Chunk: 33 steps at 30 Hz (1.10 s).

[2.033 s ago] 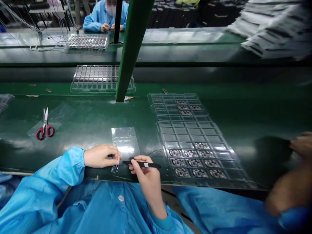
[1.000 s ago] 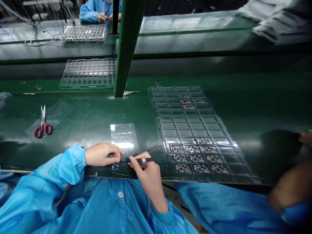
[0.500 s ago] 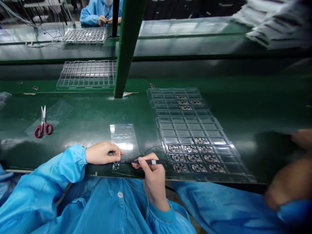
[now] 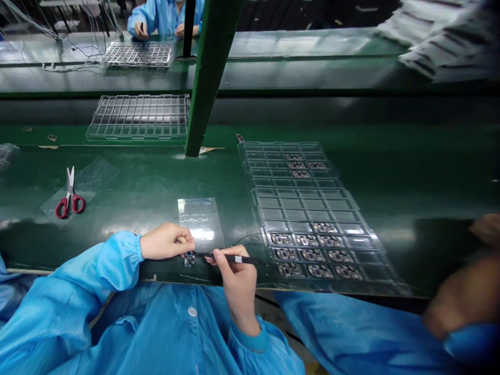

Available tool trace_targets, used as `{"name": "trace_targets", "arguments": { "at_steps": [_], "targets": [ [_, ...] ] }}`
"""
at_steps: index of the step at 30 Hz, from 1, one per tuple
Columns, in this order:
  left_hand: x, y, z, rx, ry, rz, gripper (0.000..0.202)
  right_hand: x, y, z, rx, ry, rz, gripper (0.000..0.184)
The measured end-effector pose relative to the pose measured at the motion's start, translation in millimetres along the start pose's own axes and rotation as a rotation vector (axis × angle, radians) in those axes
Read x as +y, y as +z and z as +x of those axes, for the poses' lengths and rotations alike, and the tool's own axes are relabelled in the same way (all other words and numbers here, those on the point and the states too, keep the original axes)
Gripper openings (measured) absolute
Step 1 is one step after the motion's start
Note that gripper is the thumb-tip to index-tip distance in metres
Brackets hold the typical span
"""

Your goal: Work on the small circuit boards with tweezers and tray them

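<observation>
My left hand (image 4: 167, 241) is closed in a pinch on the upper edge of a small circuit board (image 4: 189, 259) near the bench's front edge. A thin dark wire curls up above those fingers. My right hand (image 4: 236, 273) is wrapped round black tweezers (image 4: 250, 260) with a white band, their tips pointing left at the board. Whether the tips touch it is too small to tell. Under and behind the hands lies a clear plastic sheet (image 4: 201, 219). To the right, a clear compartment tray (image 4: 269, 200) holds several circuit boards (image 4: 312, 255).
Red-handled scissors (image 4: 70, 195) lie on a clear bag at left. Behind, another clear tray (image 4: 138, 117) rests beside a green post (image 4: 211, 78). Across the bench a co-worker's hand (image 4: 141, 30) is over a filled tray. A blurred arm (image 4: 464, 291) is at right.
My right hand has moved slightly left with the tweezers, nearer the board. The small board sits more upright below my left fingertips. The co-worker opposite has moved a hand over their tray.
</observation>
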State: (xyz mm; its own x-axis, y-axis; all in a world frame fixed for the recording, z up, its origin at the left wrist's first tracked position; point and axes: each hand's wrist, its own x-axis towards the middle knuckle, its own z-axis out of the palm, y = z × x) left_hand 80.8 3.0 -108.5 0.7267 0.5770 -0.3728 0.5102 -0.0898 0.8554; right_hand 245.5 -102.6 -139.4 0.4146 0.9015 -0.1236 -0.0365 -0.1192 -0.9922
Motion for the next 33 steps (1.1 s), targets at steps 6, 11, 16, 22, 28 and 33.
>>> {"name": "trace_targets", "arguments": {
  "at_steps": [6, 11, 16, 22, 28, 33],
  "targets": [
    [1.7, -0.8, -0.5, 0.013, 0.011, 0.045, 0.015, 0.3, 1.3, -0.8, -0.003, -0.004, -0.018, 0.025],
    [2.3, 0.2, -0.4, 0.018, 0.022, 0.068, 0.016, 1.0, 2.2, -0.2, -0.002, 0.002, -0.017, 0.025],
    [1.2, 0.3, -0.7, 0.021, 0.027, 0.066, 0.016, 0.9, 2.1, 0.1, 0.005, 0.006, -0.021, 0.025],
    [0.8, 0.3, -0.6, 0.024, 0.027, 0.076, 0.017, 0.7, 2.3, 0.4, 0.000, -0.004, -0.044, 0.026],
    [-1.3, 1.0, -0.1, 0.036, 0.038, 0.061, 0.017, 1.5, 2.5, 0.5, 0.004, -0.007, -0.036, 0.026],
    [-3.5, 2.6, 0.9, 0.032, 0.032, 0.008, 0.015, 2.0, 2.3, 0.0, 0.000, 0.001, -0.022, 0.025]
  ]
}}
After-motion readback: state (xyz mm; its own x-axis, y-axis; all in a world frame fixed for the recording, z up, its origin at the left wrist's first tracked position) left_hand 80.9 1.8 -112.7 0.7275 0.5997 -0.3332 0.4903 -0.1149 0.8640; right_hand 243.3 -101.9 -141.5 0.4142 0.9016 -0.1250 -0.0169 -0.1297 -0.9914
